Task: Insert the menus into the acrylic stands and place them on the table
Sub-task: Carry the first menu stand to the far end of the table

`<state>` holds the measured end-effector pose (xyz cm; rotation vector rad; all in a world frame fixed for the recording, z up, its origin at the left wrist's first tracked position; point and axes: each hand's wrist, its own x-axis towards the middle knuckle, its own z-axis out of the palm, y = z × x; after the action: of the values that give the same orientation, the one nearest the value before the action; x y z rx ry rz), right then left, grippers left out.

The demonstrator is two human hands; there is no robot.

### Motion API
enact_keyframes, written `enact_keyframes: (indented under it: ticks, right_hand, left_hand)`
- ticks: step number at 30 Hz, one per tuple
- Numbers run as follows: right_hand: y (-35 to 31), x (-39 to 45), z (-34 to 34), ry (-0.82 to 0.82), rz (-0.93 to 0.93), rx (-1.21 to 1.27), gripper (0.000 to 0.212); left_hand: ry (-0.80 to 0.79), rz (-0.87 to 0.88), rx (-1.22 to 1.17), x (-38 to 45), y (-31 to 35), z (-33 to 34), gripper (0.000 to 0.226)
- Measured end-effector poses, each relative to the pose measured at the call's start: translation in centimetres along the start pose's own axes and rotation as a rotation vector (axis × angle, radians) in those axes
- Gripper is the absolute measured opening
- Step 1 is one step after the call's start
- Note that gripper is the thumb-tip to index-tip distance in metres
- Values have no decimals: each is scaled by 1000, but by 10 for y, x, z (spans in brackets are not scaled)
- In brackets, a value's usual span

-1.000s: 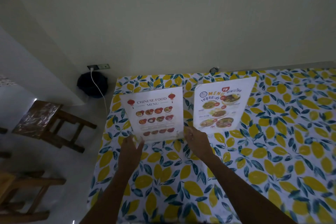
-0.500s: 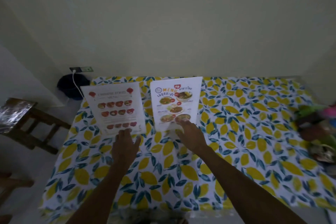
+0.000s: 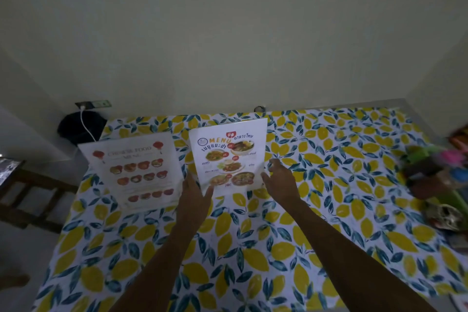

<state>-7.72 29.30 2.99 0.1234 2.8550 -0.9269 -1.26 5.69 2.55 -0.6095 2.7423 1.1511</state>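
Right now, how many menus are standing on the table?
2. The Chinese food menu stands at the left, and the Thai menu beside it, between both hands. None looks hidden.

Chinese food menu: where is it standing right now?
In the head view, the Chinese food menu stands on the table's far left, beside the Thai menu, just left of the left hand.

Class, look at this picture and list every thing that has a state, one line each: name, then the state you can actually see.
Chinese food menu: standing on the table, leaning back, nobody touching it.
Thai menu: standing, tilted back, flanked by both hands.
Left hand: open, at the Thai menu's lower left corner.
Right hand: open, fingers spread at its right edge.
Tablecloth: spread flat.
White cable: plugged into the wall socket.
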Motion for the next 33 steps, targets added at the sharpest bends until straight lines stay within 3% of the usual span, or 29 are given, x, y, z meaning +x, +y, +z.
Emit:
enact_keyframes:
  ticks: [4,8,10,18,23,33]
  right_hand:
    - [0,21,12,-17,-7,57,41]
    - [1,27,22,57,2,89,18]
    - [4,28,21,59,-6,93,17]
    - [18,47,-17,80,-56,129,16]
    - [45,69,-72,154,-86,135,18]
    - [193,169,-233,182,-89,146,28]
  left_hand:
    - [0,52,-22,23,-6,4,73]
    - [82,133,15,39,-13,2,22]
    - [96,168,21,43,-13,-1,12]
    - [79,285,-5,49,30,1,6]
    - [78,283,-22,62,95,22,18]
    - [92,433,15,80,276,162,13]
